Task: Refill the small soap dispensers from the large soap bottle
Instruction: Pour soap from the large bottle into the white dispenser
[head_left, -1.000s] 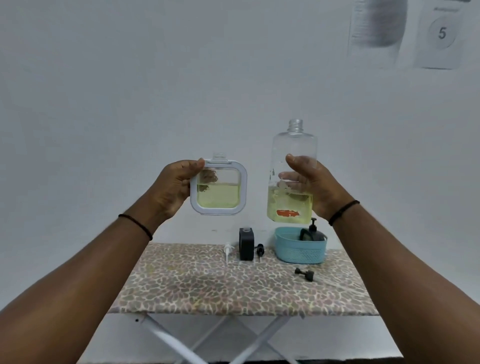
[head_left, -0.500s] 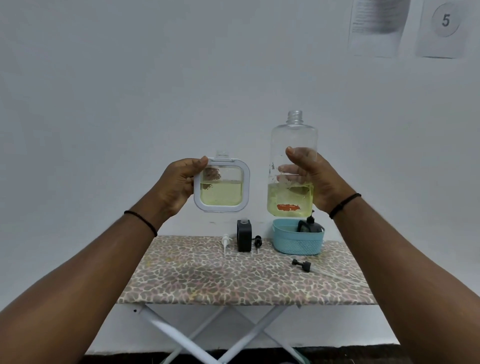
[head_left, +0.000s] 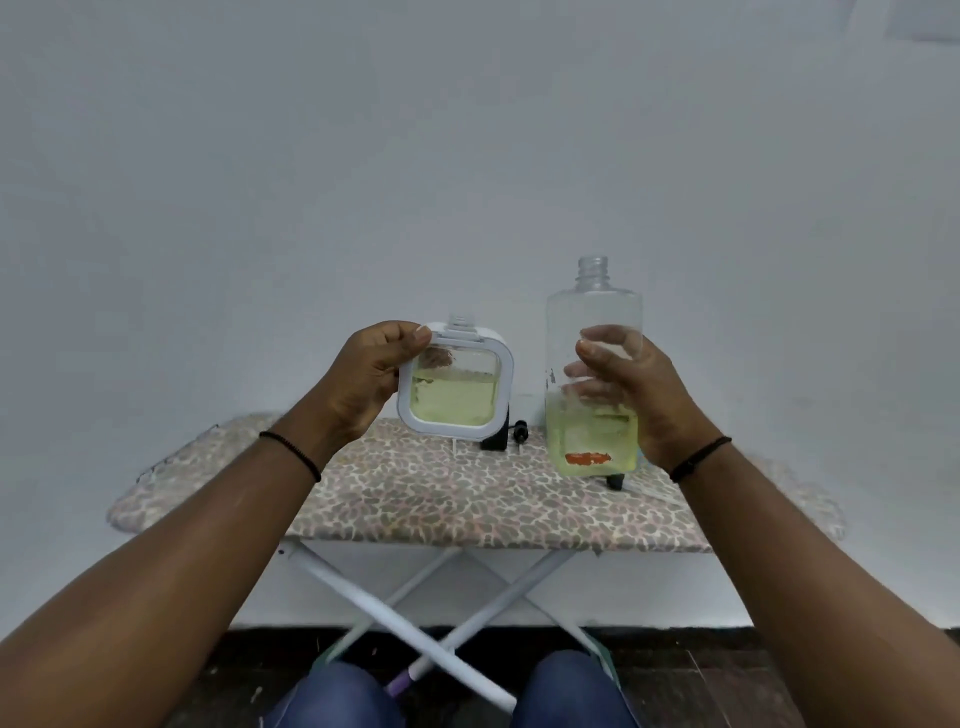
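Two hands are raised in the middle of the frame, each holding one container. The left hand (head_left: 363, 382), left of centre, grips a small square soap dispenser (head_left: 456, 387) by its left edge, thumb over the top corner and fingers curled behind it; the dispenser has a white frame, a clear window and an uncapped neck, and yellow-green soap fills roughly the lower two thirds. The right hand (head_left: 636, 397), right of centre, is wrapped round the middle of one large clear soap bottle (head_left: 593, 374), held upright with its threaded neck open; soap fills only its lower third, with an orange-red mark near the base. The two containers sit side by side, close but apart, both lifted above the table (head_left: 441, 499), which spans the middle band of the frame under a leopard-print cover and stands on crossed white legs. Each wrist carries one thin black band. On the table behind the dispenser one black dispenser (head_left: 496, 439) is partly visible, with a small black pump part (head_left: 519, 431) just right of it. Another black piece (head_left: 615, 480) shows below the bottle's base. Two knees in blue trousers appear at the bottom edge.
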